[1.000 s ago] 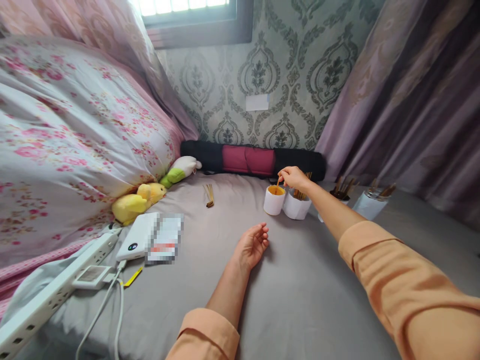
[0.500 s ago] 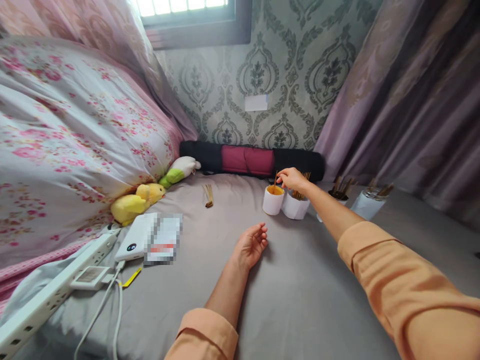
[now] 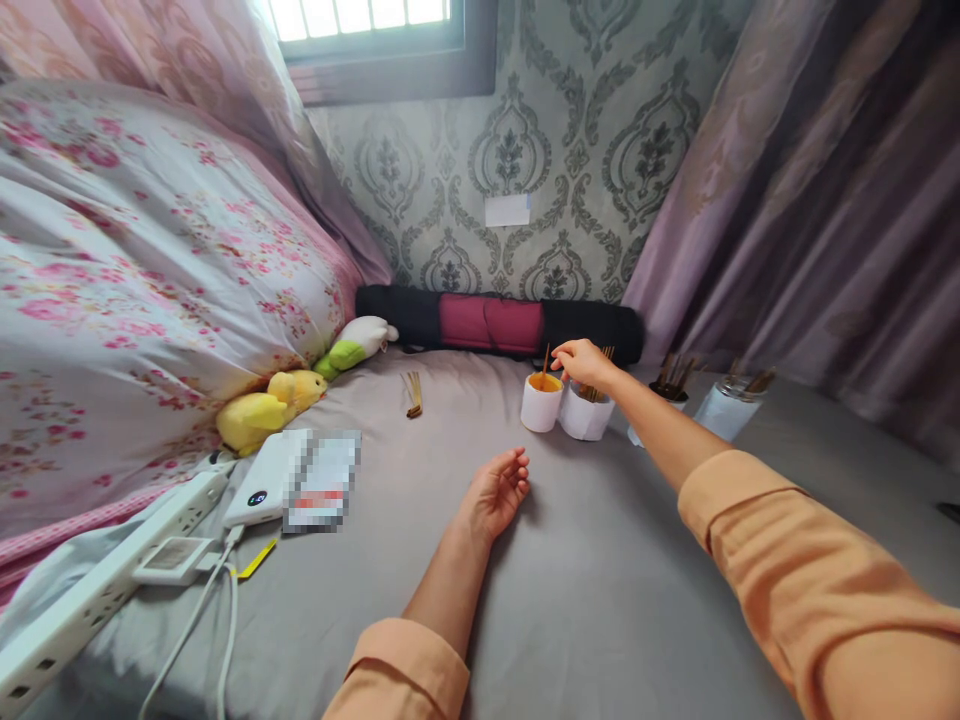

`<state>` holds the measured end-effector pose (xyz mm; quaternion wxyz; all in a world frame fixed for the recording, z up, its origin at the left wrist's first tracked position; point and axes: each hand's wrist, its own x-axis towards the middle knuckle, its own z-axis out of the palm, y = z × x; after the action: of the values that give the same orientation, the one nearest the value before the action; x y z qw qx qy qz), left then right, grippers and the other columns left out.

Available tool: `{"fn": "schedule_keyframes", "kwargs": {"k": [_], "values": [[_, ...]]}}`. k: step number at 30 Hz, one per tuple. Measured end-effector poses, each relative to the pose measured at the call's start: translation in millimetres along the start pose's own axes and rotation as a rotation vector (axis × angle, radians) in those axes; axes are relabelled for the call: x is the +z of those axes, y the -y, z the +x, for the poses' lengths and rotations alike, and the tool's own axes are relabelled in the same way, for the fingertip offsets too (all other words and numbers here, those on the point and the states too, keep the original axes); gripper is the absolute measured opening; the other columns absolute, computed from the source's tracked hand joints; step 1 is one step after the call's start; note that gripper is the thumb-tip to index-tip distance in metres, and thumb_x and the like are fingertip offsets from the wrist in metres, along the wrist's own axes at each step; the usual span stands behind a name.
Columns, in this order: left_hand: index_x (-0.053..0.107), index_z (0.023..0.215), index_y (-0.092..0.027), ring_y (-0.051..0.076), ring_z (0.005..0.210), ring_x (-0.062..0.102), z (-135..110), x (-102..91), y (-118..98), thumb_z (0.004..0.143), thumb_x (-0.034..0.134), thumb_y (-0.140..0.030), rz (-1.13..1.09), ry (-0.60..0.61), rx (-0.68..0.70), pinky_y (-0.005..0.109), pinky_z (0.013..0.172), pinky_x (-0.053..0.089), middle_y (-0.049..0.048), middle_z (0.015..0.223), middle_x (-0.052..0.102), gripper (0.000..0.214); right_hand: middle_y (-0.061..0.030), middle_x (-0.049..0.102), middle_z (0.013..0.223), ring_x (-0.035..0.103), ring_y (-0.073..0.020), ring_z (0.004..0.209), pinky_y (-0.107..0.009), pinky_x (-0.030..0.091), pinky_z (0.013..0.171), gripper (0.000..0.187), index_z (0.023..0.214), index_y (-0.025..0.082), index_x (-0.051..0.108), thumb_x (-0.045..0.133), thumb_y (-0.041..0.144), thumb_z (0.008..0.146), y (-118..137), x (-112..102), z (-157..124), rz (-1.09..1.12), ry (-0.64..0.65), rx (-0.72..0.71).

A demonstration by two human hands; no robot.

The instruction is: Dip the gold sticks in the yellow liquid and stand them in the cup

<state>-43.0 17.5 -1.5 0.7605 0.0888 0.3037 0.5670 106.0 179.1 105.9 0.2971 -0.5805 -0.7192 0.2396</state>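
My right hand (image 3: 582,362) is above the white cups, its fingertips just beside a thin brown stick (image 3: 546,362). That stick stands in a white cup with a yellow inside (image 3: 541,410), and a small gap shows between it and my fingers. Under the hand is a second white-wrapped cup (image 3: 584,420) holding several thin sticks, partly hidden by my fingers. My left hand (image 3: 498,492) rests on the grey sheet, palm turned inward, fingers loosely bent and nothing visible in them.
Two more containers of sticks, a dark-rimmed cup (image 3: 670,392) and a white-wrapped jar (image 3: 729,408), stand at right. A small bundle of sticks (image 3: 414,395) lies left of the cups. A power bank (image 3: 270,480), power strip (image 3: 112,570) and plush toys (image 3: 259,412) are at left.
The fingers of my right hand have come slightly away from the stick, which now stands in the yellow-lined cup. My left hand has stayed in place.
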Motion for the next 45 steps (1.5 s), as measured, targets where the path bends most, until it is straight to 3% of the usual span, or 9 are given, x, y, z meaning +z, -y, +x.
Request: {"fn": "schedule_keyframes", "kwargs": {"k": [9,15,24,34,45], "values": [[0.058,0.087,-0.008,0.005,0.052,0.051,0,-0.8,0,0.077,0.055,-0.009,-0.002,0.003,0.001,0.015,0.045,0.040,0.0031,0.069,0.058,0.011,-0.0075,0.069,0.084,0.054,-0.0053,0.045,-0.015,0.038,0.043,0.025,0.097,0.010,0.062,0.043,0.014,0.081,-8,-4,-13,-0.036,-0.022,-0.108],[0.058,0.086,-0.009,0.005,0.052,0.051,0,-0.6,-1,0.077,0.055,-0.010,0.003,0.013,-0.006,0.015,0.045,0.040,0.0031,0.068,0.057,0.009,-0.0062,0.068,0.080,0.053,-0.0055,0.045,-0.016,0.037,0.041,0.023,0.091,0.012,0.062,0.043,0.022,0.083,-8,2,-36,0.089,-0.078,-0.136],[0.059,0.086,-0.009,0.005,0.054,0.052,2,-2.7,-1,0.076,0.058,-0.011,0.016,0.020,-0.005,0.015,0.047,0.041,0.0033,0.070,0.057,0.011,-0.0035,0.065,0.071,0.050,-0.0052,0.042,-0.016,0.038,0.041,0.022,0.082,0.013,0.060,0.044,0.029,0.083,-17,30,-78,0.260,-0.046,-0.107],[0.058,0.087,-0.008,0.006,0.053,0.052,2,-2.8,-2,0.078,0.054,-0.010,0.016,0.028,0.000,0.015,0.046,0.041,0.0041,0.069,0.058,0.011,-0.0022,0.063,0.066,0.051,-0.0077,0.044,-0.018,0.038,0.044,0.025,0.079,0.015,0.059,0.042,0.032,0.081,-31,71,-108,0.284,0.007,-0.017],[0.059,0.084,-0.008,0.005,0.052,0.052,1,-2.2,-5,0.076,0.056,-0.010,0.055,-0.006,0.019,0.014,0.046,0.041,0.0038,0.069,0.058,0.008,-0.0053,0.066,0.067,0.057,-0.0147,0.061,-0.022,0.036,0.056,0.036,0.072,0.018,0.063,0.037,0.039,0.085,-52,92,-122,0.014,-0.125,-0.018]]}}
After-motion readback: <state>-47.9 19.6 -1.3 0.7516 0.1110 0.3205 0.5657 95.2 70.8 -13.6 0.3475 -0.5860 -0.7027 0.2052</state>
